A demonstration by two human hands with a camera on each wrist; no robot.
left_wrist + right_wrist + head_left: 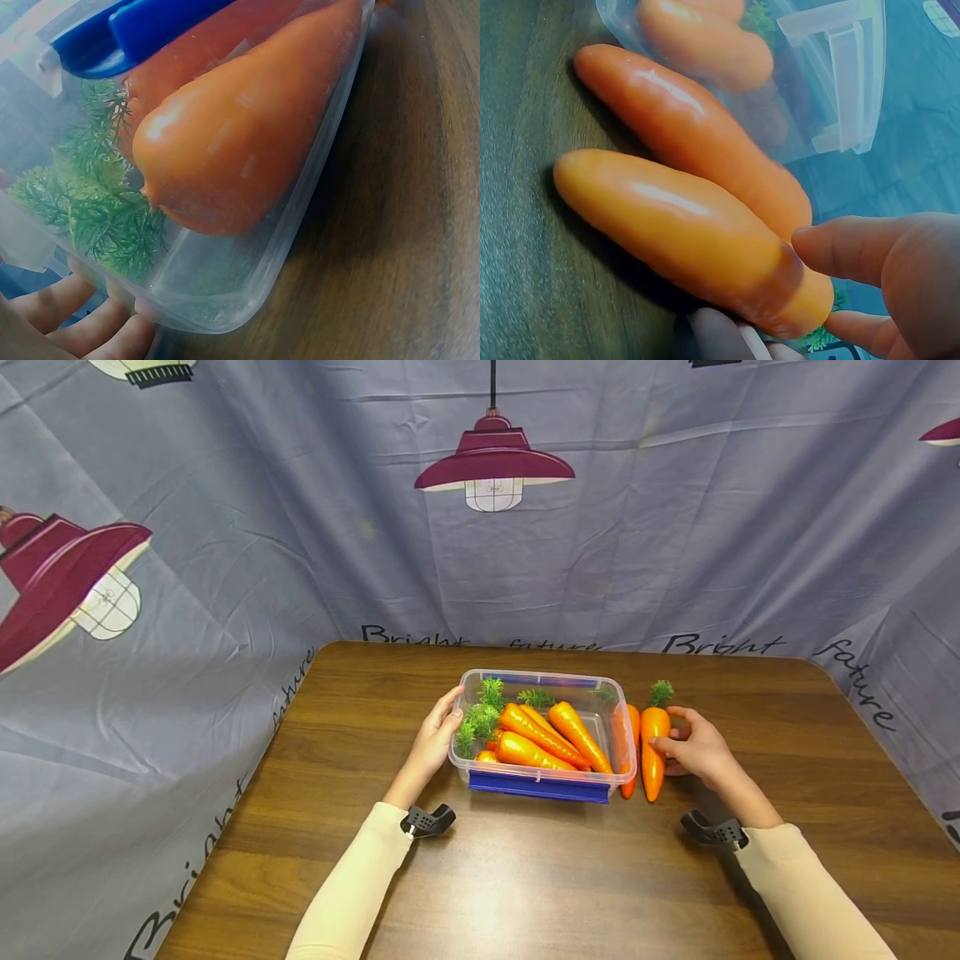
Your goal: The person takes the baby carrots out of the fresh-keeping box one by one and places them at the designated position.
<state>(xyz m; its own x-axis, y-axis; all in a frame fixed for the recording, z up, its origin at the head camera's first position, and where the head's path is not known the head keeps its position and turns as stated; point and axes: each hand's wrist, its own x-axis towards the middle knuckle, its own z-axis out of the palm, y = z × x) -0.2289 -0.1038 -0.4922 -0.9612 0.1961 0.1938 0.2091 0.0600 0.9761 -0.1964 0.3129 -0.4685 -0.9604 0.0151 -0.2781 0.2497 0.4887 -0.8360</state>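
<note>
A clear plastic container (628, 764) with blue side latches (536, 785) sits on the table, lid off. Several glossy orange carrots (577, 735) with green tops (480, 722) lie inside it. My left hand (433, 735) touches the container's left end; in the left wrist view its fingers (105, 330) rest against the outer wall. To the right of the container, my right hand (701, 747) pinches a carrot (652, 210) near its leafy end, thumb on one side and fingers on the other. A second carrot (682, 120) lies between that one and the container, partly hidden in the head view.
The brown wooden table (495, 868) extends around the container. A grey-blue cloth (495, 577) printed with lamps and lettering hangs behind and beside it. Each wrist wears a black device (429, 820).
</note>
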